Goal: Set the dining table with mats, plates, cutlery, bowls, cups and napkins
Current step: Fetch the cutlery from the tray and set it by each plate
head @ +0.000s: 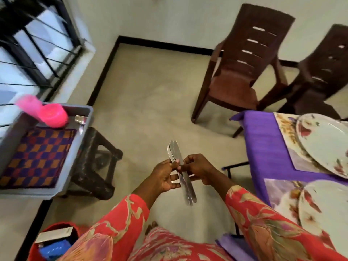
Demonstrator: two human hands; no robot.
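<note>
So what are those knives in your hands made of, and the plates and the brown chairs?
The knives look like polished metal, probably steel: silvery, with bright glints. Both hands hold them, left hand and right hand. The plates seem glazed ceramic or melamine; I can't tell which: glossy white with printed flowers. The chairs look like moulded plastic: one smooth brown piece with cut slots.

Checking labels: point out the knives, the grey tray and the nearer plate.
knives [176,150]: head view, on the blades above the fingers.
grey tray [75,157]: head view, on its right wall.
nearer plate [327,202]: head view, on its bare centre.
</note>
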